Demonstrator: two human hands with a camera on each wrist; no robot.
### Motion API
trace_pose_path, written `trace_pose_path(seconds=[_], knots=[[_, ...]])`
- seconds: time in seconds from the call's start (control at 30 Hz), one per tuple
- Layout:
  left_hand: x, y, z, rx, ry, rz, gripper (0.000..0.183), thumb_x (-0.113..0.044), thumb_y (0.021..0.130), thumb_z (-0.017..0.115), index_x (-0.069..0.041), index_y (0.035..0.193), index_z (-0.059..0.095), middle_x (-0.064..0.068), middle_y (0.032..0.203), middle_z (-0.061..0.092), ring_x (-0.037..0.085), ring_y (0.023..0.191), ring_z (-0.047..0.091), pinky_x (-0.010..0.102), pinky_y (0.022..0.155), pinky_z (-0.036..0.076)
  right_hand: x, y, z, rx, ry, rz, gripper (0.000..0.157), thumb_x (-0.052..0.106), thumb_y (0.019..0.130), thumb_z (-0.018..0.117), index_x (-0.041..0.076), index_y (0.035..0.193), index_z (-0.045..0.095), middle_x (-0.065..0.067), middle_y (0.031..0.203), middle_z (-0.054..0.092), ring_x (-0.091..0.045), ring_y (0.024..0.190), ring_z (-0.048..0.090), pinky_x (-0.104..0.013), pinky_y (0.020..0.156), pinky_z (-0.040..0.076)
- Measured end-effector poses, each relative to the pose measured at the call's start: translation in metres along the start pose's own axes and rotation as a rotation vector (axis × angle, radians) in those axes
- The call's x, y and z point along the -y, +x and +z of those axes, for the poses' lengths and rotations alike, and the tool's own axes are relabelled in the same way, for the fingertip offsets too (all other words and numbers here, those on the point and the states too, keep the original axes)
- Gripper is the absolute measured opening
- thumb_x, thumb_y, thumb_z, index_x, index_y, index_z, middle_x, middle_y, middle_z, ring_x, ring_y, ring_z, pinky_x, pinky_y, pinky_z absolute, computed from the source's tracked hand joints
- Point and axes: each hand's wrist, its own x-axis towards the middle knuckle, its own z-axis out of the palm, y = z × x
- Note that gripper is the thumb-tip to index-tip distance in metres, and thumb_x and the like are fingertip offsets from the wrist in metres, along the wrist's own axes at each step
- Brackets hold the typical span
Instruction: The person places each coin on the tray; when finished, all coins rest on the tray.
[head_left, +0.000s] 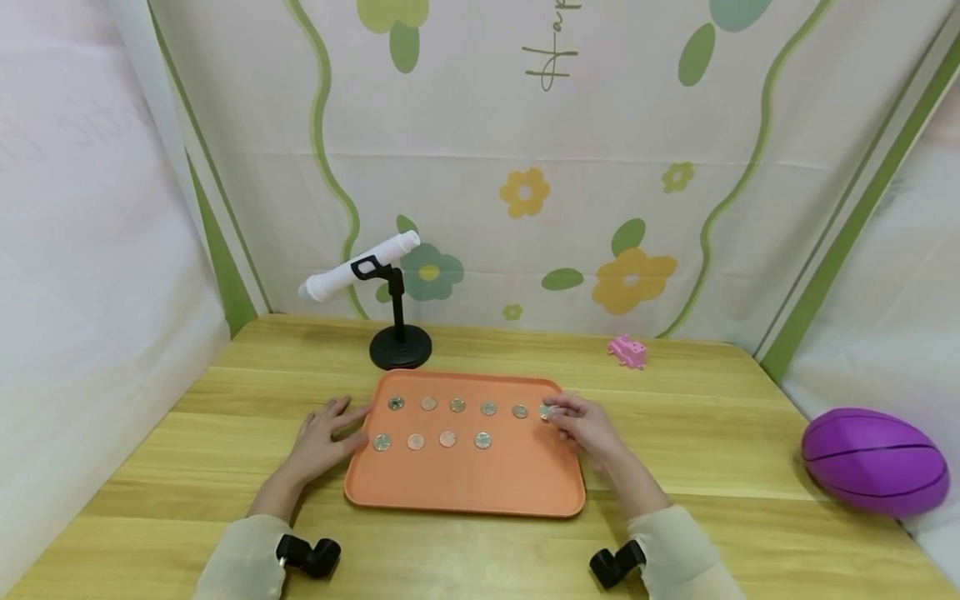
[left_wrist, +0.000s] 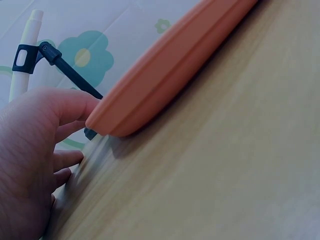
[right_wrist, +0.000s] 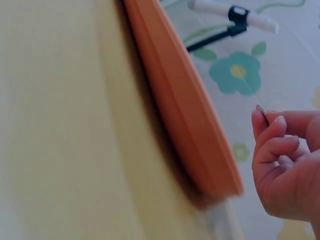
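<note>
An orange tray lies on the table with several coins set out in two rows on it. Over the tray's right end, my right hand pinches a coin between thumb and fingertip; the right wrist view shows this coin edge-on. At the left end of the tray, my left hand touches the rim with its thumb and index finger. Its other fingers are spread loosely by the table. The lower row of coins is shorter than the upper one.
Behind the tray stands a white microphone on a black stand. A small pink toy lies at the back right. A purple ball sits at the table's right edge. Printed cloth hangs behind the table.
</note>
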Motion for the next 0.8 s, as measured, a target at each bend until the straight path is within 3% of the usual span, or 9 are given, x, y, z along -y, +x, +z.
trace_pose_path(seconds=[0.23, 0.5, 0.8], knots=[[0.000, 0.002, 0.001, -0.001, -0.002, -0.001, 0.048, -0.032, 0.082, 0.057, -0.008, 0.123, 0.051, 0.028, 0.130, 0.029, 0.044, 0.121, 0.015, 0.058, 0.093, 0.003, -0.004, -0.011, 0.025, -0.023, 0.115, 0.050, 0.034, -0.003, 0.079, 0.055, -0.008, 0.113, 0.052, -0.007, 0.078, 0.059, -0.009, 0.049, 0.043, -0.017, 0.039, 0.032], [0.002, 0.000, 0.003, -0.056, -0.038, 0.060, 0.046, -0.035, 0.082, 0.055, -0.014, 0.123, 0.051, 0.030, 0.128, 0.031, 0.044, 0.120, 0.016, 0.057, 0.092, 0.001, -0.015, -0.013, 0.038, -0.060, 0.054, 0.076, 0.030, -0.001, 0.079, 0.057, -0.008, 0.108, 0.055, -0.008, 0.074, 0.061, -0.008, 0.046, 0.046, -0.016, 0.039, 0.035], [0.002, -0.001, 0.001, 0.000, 0.000, 0.002, 0.048, -0.031, 0.082, 0.057, -0.007, 0.124, 0.050, 0.028, 0.131, 0.028, 0.044, 0.121, 0.014, 0.058, 0.093, 0.003, -0.020, -0.013, 0.044, -0.093, -0.022, 0.042, 0.025, -0.001, 0.079, 0.057, -0.008, 0.103, 0.057, -0.010, 0.072, 0.062, -0.008, 0.042, 0.045, -0.017, 0.037, 0.034]])
